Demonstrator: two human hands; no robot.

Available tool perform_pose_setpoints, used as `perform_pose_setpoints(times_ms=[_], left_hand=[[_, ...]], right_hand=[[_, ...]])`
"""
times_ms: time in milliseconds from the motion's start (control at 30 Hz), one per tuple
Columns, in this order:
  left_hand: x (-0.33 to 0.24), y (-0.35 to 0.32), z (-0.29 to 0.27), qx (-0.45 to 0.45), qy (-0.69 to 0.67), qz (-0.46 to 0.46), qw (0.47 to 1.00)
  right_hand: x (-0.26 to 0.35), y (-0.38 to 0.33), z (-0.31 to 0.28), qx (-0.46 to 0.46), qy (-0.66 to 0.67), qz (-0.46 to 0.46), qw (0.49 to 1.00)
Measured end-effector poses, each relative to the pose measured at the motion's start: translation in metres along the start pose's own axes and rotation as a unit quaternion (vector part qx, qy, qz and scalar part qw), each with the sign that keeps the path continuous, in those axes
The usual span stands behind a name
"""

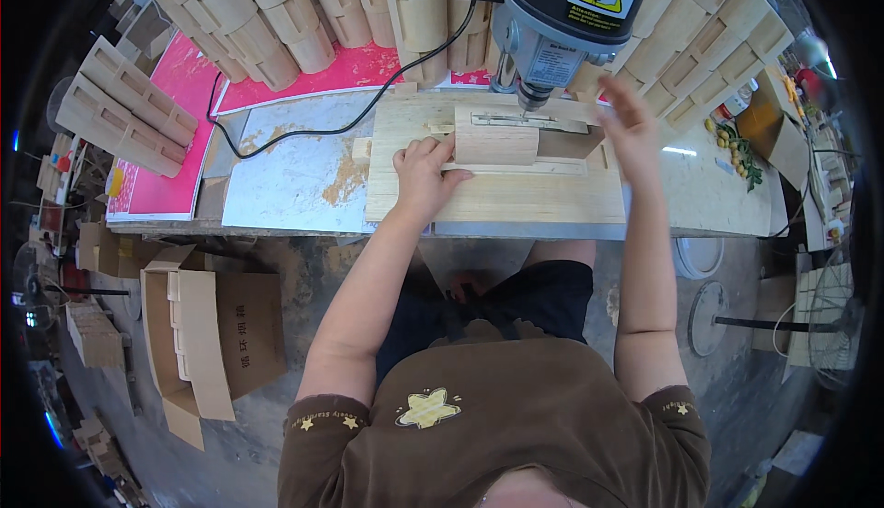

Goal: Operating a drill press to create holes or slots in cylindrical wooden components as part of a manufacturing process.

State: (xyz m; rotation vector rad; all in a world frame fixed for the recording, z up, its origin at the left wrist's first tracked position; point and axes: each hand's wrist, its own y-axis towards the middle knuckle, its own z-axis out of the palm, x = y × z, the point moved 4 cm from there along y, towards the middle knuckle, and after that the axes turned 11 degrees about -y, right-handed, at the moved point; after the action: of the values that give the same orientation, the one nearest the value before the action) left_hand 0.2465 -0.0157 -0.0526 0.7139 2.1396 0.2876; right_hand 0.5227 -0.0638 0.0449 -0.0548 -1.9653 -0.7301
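- Fingers of the left hand (422, 176) bunch against the wooden box (502, 147), thumb apart; pinching, I cannot tell.
- The right hand (633, 135), blurred, has loosely spread fingers.
- The box lies beneath the drill (550, 55): probably light, stiff, splinter-prone; best held by its ends.

Woodworking workshop, batch work. Drill press (564, 34) over worn bench (285, 153), wooden workpiece (502, 145) beneath chuck (533, 95). Many matching slotted wooden pieces (413, 11) stacked in columns behind. Opened cardboard carton (250, 333) on stained grey floor (308, 278); pedestal fan (833, 324) at right.
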Motion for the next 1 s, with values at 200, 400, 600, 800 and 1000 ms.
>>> perform_pose_setpoints(times_ms=[200,400,600,800,1000], left_hand=[[-0.001,-0.002,-0.006,0.008,0.005,-0.013,1.0],[-0.003,0.001,-0.002,-0.003,0.003,0.009,1.0],[-0.003,0.001,-0.002,-0.007,0.0,0.011,1.0],[-0.004,0.002,-0.003,-0.01,0.002,0.014,1.0],[-0.002,0.001,-0.002,0.003,0.005,0.009,1.0]], right_hand=[[0.113,0.101,-0.043,-0.122,-0.145,-0.212,0.959],[0.146,0.104,-0.005,-0.112,-0.382,-0.261,0.879],[0.158,0.043,-0.021,-0.038,-0.509,-0.126,0.851],[0.119,-0.023,-0.009,-0.11,-0.306,-0.171,0.93],[0.06,-0.042,0.014,-0.13,-0.216,-0.203,0.946]])
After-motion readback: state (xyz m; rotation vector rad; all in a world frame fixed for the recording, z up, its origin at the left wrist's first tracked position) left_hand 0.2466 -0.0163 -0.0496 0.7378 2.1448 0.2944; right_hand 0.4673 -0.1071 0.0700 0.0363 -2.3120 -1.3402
